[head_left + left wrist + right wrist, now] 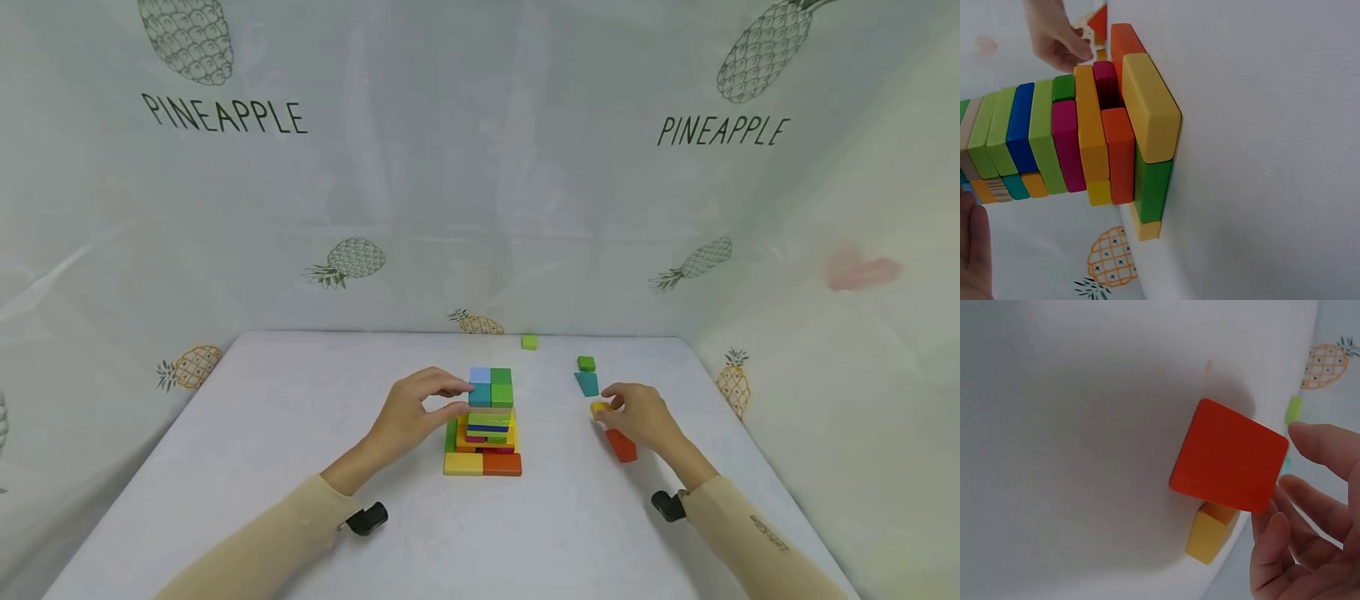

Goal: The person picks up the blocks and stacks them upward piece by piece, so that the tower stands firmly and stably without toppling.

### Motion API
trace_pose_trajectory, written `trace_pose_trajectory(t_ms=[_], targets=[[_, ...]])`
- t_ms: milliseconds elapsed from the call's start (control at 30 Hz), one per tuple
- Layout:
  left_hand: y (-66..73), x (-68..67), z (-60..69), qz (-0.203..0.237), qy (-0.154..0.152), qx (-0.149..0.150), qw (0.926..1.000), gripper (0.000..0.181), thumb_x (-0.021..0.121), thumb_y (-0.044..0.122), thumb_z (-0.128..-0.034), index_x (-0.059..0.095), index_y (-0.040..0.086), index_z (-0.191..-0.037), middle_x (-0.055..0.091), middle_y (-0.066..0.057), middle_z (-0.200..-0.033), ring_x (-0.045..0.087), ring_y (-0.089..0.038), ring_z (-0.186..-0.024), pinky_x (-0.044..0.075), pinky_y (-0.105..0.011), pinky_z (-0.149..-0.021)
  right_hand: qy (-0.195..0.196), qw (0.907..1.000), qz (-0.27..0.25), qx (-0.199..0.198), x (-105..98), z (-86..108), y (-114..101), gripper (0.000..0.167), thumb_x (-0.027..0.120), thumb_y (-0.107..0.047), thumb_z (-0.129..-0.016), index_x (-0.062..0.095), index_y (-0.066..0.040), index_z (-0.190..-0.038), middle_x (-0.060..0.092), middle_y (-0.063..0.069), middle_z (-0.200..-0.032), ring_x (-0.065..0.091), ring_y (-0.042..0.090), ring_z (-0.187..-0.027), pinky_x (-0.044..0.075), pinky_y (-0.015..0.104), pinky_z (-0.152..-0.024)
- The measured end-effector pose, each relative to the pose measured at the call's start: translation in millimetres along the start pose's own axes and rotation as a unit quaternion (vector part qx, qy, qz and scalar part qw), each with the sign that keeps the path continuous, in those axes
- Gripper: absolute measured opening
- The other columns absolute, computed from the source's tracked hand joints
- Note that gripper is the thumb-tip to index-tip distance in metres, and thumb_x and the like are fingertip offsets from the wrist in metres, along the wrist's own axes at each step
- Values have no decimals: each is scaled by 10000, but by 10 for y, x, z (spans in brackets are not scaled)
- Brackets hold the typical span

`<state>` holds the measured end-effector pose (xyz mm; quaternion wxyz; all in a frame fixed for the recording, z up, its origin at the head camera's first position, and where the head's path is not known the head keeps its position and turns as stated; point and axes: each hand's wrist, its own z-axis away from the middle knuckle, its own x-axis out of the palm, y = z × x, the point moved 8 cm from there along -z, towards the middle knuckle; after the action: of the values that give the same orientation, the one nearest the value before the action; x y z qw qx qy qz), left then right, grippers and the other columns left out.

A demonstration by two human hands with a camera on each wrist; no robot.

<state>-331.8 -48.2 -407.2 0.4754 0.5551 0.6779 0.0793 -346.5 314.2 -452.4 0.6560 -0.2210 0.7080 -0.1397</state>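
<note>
A tower of colored blocks (489, 421) stands mid-table, wide at its base and topped by blue and green blocks. My left hand (420, 406) is at its upper left side, fingertips against or very near the teal block (480, 395). Thumb and fingers are spread in the head view. My right hand (637, 412) reaches over a small yellow block (600, 408), thumb and forefinger on either side of it; contact is unclear. Nearer than that block lies a red four-sided block (1229, 456). In the right wrist view a yellow block (1207, 534) shows beside the red one, and the thumb and fingers stand apart.
Farther back on the right lie a teal block (587, 383) and a green block (587, 363). A light green block (529, 342) is close to the table's back edge. Behind hangs a pineapple-print curtain (480, 183).
</note>
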Motion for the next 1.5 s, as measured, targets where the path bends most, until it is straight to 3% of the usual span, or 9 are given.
trace_pose_trajectory(t_ms=[133,267,500,767,1000,1200,1500], targets=[[16,6,20,287,63,-76,9995,281,856,203,-914,795,239,-1186,750,115,-1139,718,-90,-1025,629,-372,-915,-50,9997,179,159,78,-67,55,342,847,-176,-905,749,35,-1155,718,150,-962,626,248,-807,586,339,-677],[22,33,41,706,90,-272,9971,256,839,203,-933,790,207,-1184,763,82,-1135,737,-99,-1008,631,-424,-915,-76,9997,223,25,114,-81,42,279,838,-118,-900,763,31,-1124,724,166,-990,636,272,-845,612,374,-719],[1,25,86,887,356,-743,9926,232,816,264,-955,785,236,-1183,755,104,-1106,717,-83,-1017,600,-285,-953,-67,9999,71,-55,114,-39,19,300,833,-99,-884,759,50,-1134,749,171,-985,669,266,-840,626,404,-746],[-69,75,98,1537,384,-1587,9745,421,795,313,-976,699,231,-1378,706,15,-1282,679,-163,-1140,574,-221,-974,-330,9994,-8,-90,176,-46,60,296,776,-63,-902,770,-5,-1193,745,131,-1022,655,224,-847,609,339,-711],[-85,143,84,1980,-3,-1603,9670,559,766,313,-1001,582,253,-1526,559,-38,-1522,581,-256,-1364,512,-225,-1066,-275,9994,22,-195,184,-42,27,297,791,-59,-896,761,21,-1180,749,125,-1014,662,227,-854,616,346,-718],[-109,180,103,2239,-64,-1700,9596,552,744,304,-1019,570,221,-1536,541,-31,-1546,527,-350,-1424,514,-219,-1064,-323,9993,33,-191,207,-35,18,301,792,-73,-896,770,2,-1186,747,119,-1021,657,223,-858,595,337,-722],[-131,196,111,2174,-159,-1886,9575,555,736,316,-1025,570,201,-1542,557,27,-1520,546,-258,-1407,520,-228,-1064,-378,9992,-98,-82,217,-43,39,275,805,-80,-901,767,5,-1159,753,106,-1027,673,208,-851,617,337,-720]])
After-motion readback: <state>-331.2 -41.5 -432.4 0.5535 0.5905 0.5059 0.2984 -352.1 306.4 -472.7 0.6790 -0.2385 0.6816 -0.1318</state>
